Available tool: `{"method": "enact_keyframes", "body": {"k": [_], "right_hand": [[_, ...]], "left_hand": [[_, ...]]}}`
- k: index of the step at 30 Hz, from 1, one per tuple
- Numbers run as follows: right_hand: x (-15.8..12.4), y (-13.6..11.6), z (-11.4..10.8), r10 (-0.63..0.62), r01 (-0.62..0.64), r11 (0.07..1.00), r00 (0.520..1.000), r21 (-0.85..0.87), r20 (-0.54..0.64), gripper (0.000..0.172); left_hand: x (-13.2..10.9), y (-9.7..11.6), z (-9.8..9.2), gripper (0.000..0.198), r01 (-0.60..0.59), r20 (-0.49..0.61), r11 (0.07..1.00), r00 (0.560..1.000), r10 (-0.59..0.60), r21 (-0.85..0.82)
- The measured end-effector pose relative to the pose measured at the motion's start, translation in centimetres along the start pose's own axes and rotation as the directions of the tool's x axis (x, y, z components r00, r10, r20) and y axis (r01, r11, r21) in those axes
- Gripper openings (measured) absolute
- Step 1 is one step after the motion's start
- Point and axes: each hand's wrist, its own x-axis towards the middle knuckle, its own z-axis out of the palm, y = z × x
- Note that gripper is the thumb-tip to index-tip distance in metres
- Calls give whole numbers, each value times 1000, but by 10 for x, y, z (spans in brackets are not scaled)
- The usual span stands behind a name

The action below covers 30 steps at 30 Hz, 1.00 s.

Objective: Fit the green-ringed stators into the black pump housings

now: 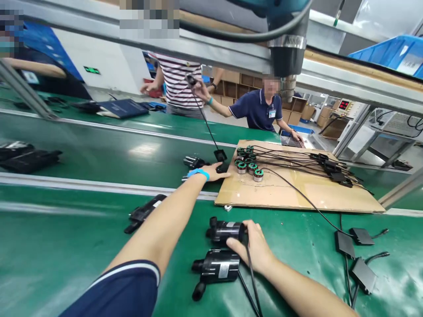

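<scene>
My right hand (256, 246) is wrapped round the end of a black pump (226, 232) with two stubby nozzles, lying on the green bench. Just nearer to me lies a second black pump (220, 265) with a silver label; its cable runs toward me. My left hand (213, 171), with a blue wristband, reaches forward with fingers stretched out at the cardboard's left edge. Beside its fingertips sits a small black part (223, 166), partly hidden, and I cannot tell whether they touch. Another black pump (194, 162) lies just behind that hand.
A cardboard sheet (264, 193) carries several green-topped motor cores (258, 175) with long cables. Flat black boxes (363, 275) lie at right. A power tool (287, 53) hangs overhead from the metal frame. Across the bench, a person in stripes (181, 83) and one in navy (257, 110) are present.
</scene>
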Motion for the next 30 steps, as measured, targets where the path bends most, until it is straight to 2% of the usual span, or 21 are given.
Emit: {"method": "enact_keyframes", "body": {"k": [2, 5, 7, 12, 17, 21, 22, 24, 27, 30], "right_hand": [[-9, -1, -14, -34, 44, 996, 991, -72, 132, 54], [-25, 0, -42, -43, 84, 989, 951, -122, 307, 65], [-36, 3, -59, -27, 85, 986, 933, -146, 360, 59], [-57, 14, -84, 7, 60, 983, 931, -173, 365, 46], [-60, 20, -84, -18, 74, 986, 939, -151, 343, 39], [-60, 20, -80, -24, 76, 987, 942, -141, 336, 36], [-61, 19, -79, -27, 78, 987, 942, -138, 336, 36], [-62, 17, -79, -27, 75, 988, 945, -136, 327, 35], [-65, 15, -77, -21, 68, 987, 953, -146, 302, 34], [-64, 21, -73, -52, 103, 983, 952, -153, 302, 36]], "left_hand": [[1, 6, -1, 70, 6, 19, 1000, 1000, -7, 5], [-3, 5, -4, 57, -2, 56, 1000, 998, 2, 4], [-11, -3, -8, 51, -34, 92, 999, 995, 33, 0], [-45, -43, -32, 49, -120, 166, 993, 979, 118, 4], [-97, -84, -58, 41, -146, 210, 989, 967, 144, -6], [-126, -97, -72, 30, -134, 305, 991, 943, 130, -8], [-126, -95, -74, 34, -118, 301, 993, 947, 113, 1], [-114, -86, -75, 48, -69, 228, 997, 972, 61, 29], [-73, -57, -68, 63, 36, 42, 997, 998, -39, 67], [-26, -20, -55, 72, 143, -57, 986, 989, -138, 88]]}}
